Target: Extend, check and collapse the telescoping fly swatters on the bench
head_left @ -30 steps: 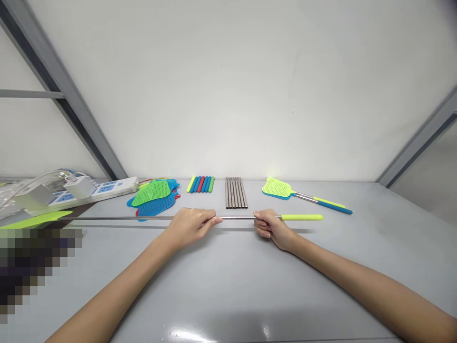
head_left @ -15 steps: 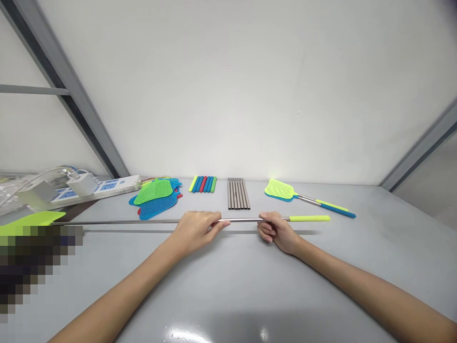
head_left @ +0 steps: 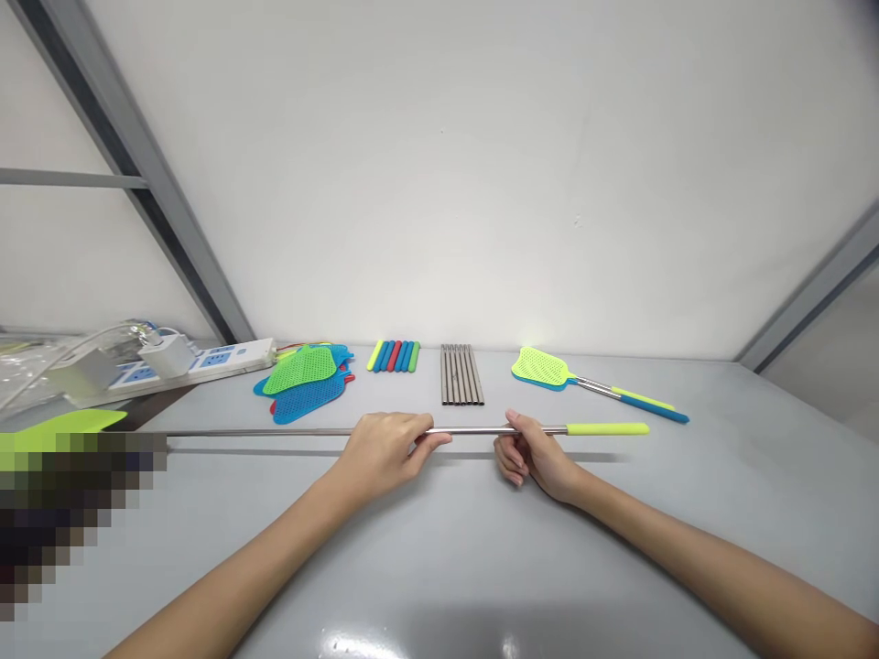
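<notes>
A fly swatter [head_left: 473,430] with a long extended metal rod lies level across my view. Its yellow-green handle [head_left: 608,429] points right, and its yellow-green head [head_left: 65,426] is at the far left, partly hidden by a blurred patch. My left hand [head_left: 388,453] is closed round the middle of the rod, thumb below it. Nearer the handle, my right hand [head_left: 539,456] pinches the rod between thumb and fingers. The rod's shadow falls on the table just below it.
Behind stand a pile of loose swatter heads [head_left: 306,380], a row of coloured handles [head_left: 394,356], several metal tubes [head_left: 461,375] and assembled swatters [head_left: 542,368] on the grey table [head_left: 439,567]. A power strip [head_left: 226,359] with chargers lies at the left. A wall rises behind.
The swatter has shifted slightly right and lower in view, with both hands still on it. The background has shifted a little the same way.
</notes>
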The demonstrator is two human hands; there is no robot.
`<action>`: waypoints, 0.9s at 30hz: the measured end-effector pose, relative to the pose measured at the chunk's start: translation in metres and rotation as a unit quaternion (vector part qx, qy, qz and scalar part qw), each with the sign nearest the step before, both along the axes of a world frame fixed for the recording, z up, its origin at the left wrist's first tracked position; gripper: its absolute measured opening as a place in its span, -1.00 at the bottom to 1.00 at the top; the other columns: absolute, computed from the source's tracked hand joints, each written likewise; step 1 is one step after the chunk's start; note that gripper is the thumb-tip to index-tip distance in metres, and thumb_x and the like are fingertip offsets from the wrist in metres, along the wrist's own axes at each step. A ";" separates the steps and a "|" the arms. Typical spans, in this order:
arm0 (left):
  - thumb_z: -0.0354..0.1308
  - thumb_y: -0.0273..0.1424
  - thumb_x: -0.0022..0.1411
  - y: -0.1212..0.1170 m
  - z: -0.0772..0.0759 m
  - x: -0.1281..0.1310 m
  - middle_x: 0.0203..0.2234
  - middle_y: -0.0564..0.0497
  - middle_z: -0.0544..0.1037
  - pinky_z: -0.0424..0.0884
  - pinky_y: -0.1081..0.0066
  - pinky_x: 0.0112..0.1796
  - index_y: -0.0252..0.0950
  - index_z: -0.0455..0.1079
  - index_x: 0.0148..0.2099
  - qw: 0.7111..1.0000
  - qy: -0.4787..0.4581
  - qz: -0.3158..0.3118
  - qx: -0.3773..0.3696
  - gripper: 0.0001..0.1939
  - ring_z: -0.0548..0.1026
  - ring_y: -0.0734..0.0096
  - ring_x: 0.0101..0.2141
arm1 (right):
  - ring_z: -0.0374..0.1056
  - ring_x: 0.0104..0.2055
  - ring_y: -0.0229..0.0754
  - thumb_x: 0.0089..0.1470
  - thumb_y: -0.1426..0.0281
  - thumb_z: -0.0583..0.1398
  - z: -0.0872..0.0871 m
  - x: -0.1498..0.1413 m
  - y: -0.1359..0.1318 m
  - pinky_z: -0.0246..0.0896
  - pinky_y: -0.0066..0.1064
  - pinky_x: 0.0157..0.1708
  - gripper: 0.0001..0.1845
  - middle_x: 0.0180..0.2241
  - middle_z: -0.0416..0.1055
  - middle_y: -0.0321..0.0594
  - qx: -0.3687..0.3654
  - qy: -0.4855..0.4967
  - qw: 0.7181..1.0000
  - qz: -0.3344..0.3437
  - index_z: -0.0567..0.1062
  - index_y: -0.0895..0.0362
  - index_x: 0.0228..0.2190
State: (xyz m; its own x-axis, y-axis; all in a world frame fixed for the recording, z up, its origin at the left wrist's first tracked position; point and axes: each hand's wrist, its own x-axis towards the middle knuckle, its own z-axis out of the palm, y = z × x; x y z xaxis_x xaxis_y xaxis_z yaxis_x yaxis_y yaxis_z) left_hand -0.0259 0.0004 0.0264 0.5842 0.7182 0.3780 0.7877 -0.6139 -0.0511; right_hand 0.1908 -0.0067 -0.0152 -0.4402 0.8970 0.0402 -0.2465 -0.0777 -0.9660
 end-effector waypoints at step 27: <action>-0.19 -0.25 0.25 -0.006 -0.015 0.012 -0.69 0.10 0.38 -0.12 0.45 -0.59 -0.29 0.14 -0.53 0.999 0.006 0.025 0.043 -0.64 0.35 0.47 -0.63 | 0.06 -0.84 -0.30 0.06 0.21 -0.15 0.006 0.000 -0.010 -0.16 -0.47 -0.76 -0.50 -0.86 0.11 -0.34 -0.128 0.069 0.988 0.055 0.05 0.11 -0.82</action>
State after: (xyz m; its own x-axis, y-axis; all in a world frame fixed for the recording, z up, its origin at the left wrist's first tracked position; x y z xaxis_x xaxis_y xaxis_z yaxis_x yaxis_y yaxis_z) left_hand -0.0141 -0.0057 0.0114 0.5530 0.7119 0.4328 0.8167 -0.5661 -0.1122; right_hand 0.1905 -0.0162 -0.0094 -0.5421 0.8324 -0.1147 -0.3508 -0.3483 -0.8693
